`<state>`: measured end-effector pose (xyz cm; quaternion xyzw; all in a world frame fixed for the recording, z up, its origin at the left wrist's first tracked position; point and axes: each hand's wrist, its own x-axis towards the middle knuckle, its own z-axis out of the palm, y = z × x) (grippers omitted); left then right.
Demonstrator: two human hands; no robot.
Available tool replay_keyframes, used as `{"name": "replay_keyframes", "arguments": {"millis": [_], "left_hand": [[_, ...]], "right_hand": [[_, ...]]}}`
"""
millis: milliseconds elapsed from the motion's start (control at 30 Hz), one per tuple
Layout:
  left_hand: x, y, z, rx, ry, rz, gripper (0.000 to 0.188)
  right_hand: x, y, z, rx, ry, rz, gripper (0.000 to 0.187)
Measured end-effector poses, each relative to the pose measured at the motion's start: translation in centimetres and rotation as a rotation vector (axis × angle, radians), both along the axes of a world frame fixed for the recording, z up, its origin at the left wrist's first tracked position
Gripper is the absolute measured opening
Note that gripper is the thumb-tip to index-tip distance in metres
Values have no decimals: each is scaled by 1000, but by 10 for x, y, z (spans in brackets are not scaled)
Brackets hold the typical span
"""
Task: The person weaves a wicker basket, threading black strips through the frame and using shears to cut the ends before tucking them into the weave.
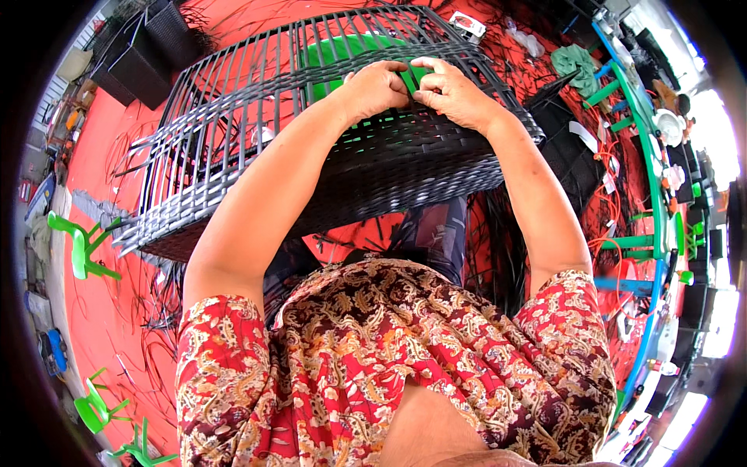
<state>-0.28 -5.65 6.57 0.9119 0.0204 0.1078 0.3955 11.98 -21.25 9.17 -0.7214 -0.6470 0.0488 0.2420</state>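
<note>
A large woven frame of black plastic wicker (420,167) lies across in front of me, its near side tightly woven and its upper side made of open, spaced bars. At its upper edge my left hand (377,89) is closed, with fingertips pinched at a dark flat strip (410,84). Close by on the right, my right hand (455,93) pinches the same strip with thumb and forefinger. The strip stands up between the two hands, and my fingers hide part of it. Through the bars a green plastic surface (342,56) shows underneath.
Loose black strips litter the red floor (109,311). Small green chairs (82,245) stand at the left, dark woven containers (136,62) at the far left. A long green and blue metal frame (650,148) runs along the right, near a green cloth (574,64).
</note>
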Motion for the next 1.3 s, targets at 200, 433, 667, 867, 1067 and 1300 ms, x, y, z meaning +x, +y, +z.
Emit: {"name": "replay_keyframes", "arguments": {"millis": [200, 433, 667, 867, 1067, 1300], "left_hand": [[-21, 8, 18, -520, -30, -39, 20], [-53, 36, 21, 52, -42, 124, 20], [-52, 4, 16, 508, 208, 227, 22], [-51, 13, 12, 274, 216, 187, 34], [-40, 21, -2, 228, 173, 142, 33], [-36, 25, -1, -11, 112, 91, 23]], "right_hand": [[-15, 19, 8, 90, 28, -71, 28], [-22, 32, 1, 29, 254, 28, 32], [-22, 32, -8, 5, 25, -9, 29], [-31, 27, 5, -58, 181, 26, 24], [-25, 28, -5, -7, -45, 53, 22], [-39, 32, 3, -11, 69, 96, 20]]}}
